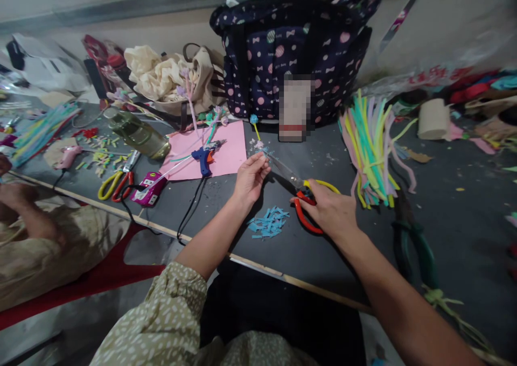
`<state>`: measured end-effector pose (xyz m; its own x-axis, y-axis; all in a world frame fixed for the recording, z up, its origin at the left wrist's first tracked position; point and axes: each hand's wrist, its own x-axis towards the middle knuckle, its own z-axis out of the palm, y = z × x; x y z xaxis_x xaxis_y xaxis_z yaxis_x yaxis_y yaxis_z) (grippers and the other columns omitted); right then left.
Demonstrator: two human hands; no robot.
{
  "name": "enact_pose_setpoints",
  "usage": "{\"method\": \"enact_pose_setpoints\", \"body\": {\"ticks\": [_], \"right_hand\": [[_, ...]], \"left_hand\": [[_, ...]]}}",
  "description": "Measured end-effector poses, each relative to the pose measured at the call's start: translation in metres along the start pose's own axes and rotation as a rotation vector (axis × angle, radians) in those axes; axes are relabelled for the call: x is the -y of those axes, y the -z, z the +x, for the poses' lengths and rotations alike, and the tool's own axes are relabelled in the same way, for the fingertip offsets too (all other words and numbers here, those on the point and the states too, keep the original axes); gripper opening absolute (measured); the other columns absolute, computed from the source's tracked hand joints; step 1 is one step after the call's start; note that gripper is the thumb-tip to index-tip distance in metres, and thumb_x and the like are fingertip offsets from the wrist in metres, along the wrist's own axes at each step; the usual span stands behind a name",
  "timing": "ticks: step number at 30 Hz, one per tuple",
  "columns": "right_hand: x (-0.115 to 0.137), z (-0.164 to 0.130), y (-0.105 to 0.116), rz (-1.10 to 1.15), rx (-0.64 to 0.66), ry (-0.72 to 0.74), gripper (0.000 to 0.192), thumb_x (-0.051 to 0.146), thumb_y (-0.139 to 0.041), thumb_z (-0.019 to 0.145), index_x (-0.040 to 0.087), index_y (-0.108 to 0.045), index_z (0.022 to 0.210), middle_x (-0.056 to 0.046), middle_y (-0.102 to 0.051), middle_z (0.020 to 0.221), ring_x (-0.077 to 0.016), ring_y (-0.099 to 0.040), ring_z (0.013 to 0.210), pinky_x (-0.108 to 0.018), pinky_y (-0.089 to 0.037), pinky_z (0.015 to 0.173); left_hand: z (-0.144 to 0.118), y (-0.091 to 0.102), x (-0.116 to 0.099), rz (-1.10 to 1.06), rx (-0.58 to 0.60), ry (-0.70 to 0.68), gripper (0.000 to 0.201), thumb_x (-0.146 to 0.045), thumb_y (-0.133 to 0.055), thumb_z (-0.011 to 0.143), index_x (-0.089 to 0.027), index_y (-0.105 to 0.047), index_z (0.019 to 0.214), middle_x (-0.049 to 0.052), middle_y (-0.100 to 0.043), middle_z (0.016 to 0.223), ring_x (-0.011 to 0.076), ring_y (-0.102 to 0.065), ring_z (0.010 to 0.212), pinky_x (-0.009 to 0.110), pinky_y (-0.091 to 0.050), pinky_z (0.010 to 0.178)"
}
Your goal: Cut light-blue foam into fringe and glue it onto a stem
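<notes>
Pinching a small blue piece (265,150) between the fingertips, the left hand (251,177) stands near the middle of the frame, and its grip is narrow. The right hand (333,210), a little lower and to the right, has its grip closed around the red and yellow handles of the scissors (287,173). Their blades point to the upper left and reach just beside the left fingertips. Under them, a loose heap of blue strips (269,223) lies on the dark desk (444,210), between the two forearms. Just above the left hand I see a blue flower (253,119) on a yellow stem.

To the right of centre lies a bundle of coloured stems (369,156), and below it a tool with dark green handles (414,242). Left of centre, a blue glue gun (204,161) rests on a pink sheet (232,145), with a bottle (139,134) beside. A dotted bag (258,48) fills the upper middle. At the left edge another person (28,253) is sitting, partly outside of the frame.
</notes>
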<state>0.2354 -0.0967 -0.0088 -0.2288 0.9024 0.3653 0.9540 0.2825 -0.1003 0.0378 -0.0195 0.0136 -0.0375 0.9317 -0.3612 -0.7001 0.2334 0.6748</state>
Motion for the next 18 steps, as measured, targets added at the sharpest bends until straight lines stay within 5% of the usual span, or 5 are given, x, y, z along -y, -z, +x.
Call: {"method": "enact_pose_setpoints", "body": {"ticks": [6, 18], "right_hand": [[-0.0072, 0.0004, -0.0038, 0.006, -0.053, -0.089, 0.058, 0.068, -0.041, 0.090, 0.017, -0.067, 0.101, -0.009, -0.071, 0.077, -0.0199, -0.060, 0.065, -0.028, -0.022, 0.055], [-0.0045, -0.0017, -0.0038, 0.034, -0.036, -0.009, 0.055, 0.066, -0.045, 0.090, 0.018, -0.066, 0.104, -0.007, -0.072, 0.079, -0.0192, -0.062, 0.067, -0.028, -0.022, 0.054]], "left_hand": [[-0.0002, 0.0003, -0.0014, 0.045, 0.043, -0.039, 0.016, -0.009, -0.077, 0.069, -0.014, -0.069, 0.083, -0.001, -0.069, 0.071, 0.0040, -0.059, 0.057, 0.016, -0.052, 0.065], [0.0027, 0.0045, 0.0024, 0.176, 0.089, -0.183, 0.030, -0.022, -0.087, 0.057, -0.016, -0.070, 0.082, -0.002, -0.066, 0.069, 0.0074, -0.059, 0.060, 0.022, -0.049, 0.065]]}}
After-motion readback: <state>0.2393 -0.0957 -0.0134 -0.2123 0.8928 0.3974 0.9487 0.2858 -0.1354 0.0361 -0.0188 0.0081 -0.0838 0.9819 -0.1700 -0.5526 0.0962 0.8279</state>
